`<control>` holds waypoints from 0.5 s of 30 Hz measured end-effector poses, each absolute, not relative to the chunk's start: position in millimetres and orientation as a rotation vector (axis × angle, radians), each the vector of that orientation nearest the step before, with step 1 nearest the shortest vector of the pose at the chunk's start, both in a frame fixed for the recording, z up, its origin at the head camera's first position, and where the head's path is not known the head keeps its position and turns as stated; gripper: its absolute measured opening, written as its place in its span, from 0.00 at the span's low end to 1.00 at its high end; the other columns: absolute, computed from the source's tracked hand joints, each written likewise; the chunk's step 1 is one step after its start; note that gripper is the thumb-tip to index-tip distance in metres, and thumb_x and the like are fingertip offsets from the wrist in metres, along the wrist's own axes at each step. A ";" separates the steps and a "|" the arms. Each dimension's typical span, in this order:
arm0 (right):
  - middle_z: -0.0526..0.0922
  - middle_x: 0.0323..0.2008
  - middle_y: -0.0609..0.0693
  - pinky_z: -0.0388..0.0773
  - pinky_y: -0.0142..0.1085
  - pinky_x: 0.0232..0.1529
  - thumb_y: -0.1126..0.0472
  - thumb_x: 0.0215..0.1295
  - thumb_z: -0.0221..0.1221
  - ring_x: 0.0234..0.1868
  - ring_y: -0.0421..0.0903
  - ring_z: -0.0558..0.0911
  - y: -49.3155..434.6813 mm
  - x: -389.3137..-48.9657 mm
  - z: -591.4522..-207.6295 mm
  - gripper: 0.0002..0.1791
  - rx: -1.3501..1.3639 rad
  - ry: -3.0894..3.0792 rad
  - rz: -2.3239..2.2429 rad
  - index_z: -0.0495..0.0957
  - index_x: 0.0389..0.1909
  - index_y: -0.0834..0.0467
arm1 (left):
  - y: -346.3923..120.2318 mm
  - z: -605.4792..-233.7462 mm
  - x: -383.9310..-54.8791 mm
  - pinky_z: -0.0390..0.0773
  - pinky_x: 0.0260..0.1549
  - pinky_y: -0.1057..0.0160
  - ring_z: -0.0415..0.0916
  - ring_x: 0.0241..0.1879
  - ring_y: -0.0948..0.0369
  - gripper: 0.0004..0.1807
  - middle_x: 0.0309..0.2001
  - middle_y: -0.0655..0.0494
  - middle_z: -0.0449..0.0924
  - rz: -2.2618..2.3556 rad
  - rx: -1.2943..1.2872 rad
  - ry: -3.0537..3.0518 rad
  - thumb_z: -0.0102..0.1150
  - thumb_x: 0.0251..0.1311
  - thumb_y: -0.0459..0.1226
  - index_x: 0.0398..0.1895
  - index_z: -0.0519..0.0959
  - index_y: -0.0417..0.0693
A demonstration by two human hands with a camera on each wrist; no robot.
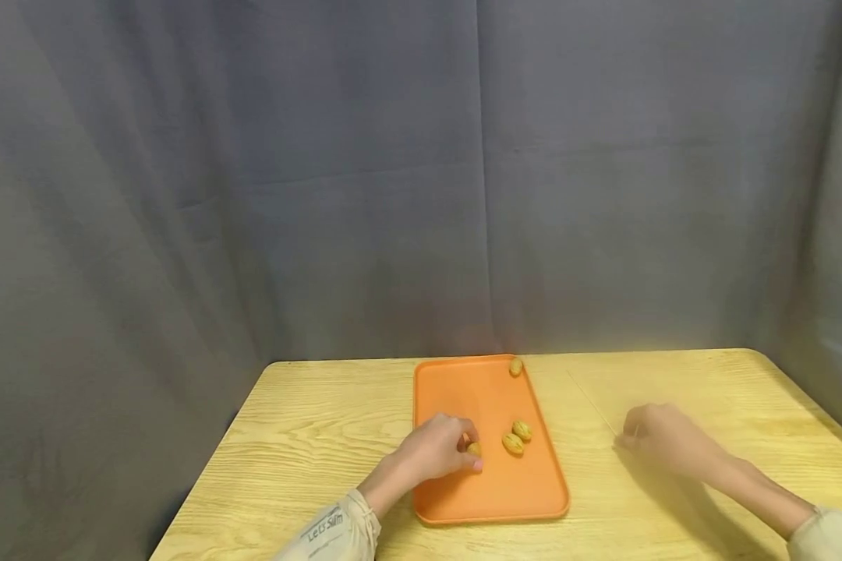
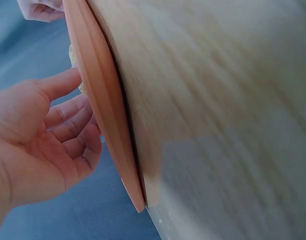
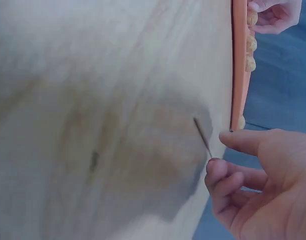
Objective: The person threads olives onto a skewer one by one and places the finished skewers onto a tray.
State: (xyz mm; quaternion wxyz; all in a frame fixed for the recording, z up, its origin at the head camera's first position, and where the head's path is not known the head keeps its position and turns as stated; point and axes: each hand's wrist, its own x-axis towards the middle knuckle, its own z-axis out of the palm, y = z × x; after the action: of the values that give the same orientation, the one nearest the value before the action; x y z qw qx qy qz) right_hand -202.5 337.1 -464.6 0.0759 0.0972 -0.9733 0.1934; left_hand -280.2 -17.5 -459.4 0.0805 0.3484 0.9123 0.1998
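Note:
My left hand [image 1: 435,448] is low over the orange tray [image 1: 491,499], its thumb and fingers pinching a walnut [image 1: 473,449]. Two more walnuts, one of them here [image 1: 513,443], lie side by side to the right of that hand. Another walnut [image 1: 515,366] sits at the tray's far right corner. Blurred in the head view, my right hand [image 1: 673,440] hovers over the table right of the tray. A thin stick [image 3: 202,135] reaches toward its fingertips in the right wrist view. Thumb and fingers there stand apart, and whether they touch the stick is unclear.
The tray lies on a light wood-grain table [image 1: 323,421] and reaches almost to its far edge. Behind the table hangs a grey curtain [image 1: 365,195], which continues along both sides.

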 end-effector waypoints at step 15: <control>0.73 0.17 0.41 0.69 0.28 0.25 0.65 0.58 0.60 0.19 0.35 0.67 334.7 -201.9 -476.6 0.09 0.215 -2.944 0.734 0.78 0.20 0.51 | -19.5 -457.8 -278.4 0.71 0.25 0.73 0.71 0.25 0.74 0.19 0.25 0.70 0.76 0.551 1.090 2.752 0.69 0.50 0.50 0.44 0.81 0.55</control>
State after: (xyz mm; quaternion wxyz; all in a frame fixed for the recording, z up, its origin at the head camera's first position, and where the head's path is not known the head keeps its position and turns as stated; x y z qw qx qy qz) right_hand -201.9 334.7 -476.6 0.0502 0.0707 -0.9667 0.2409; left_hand -278.4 -19.5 -457.8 0.0655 0.3612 0.9121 0.1827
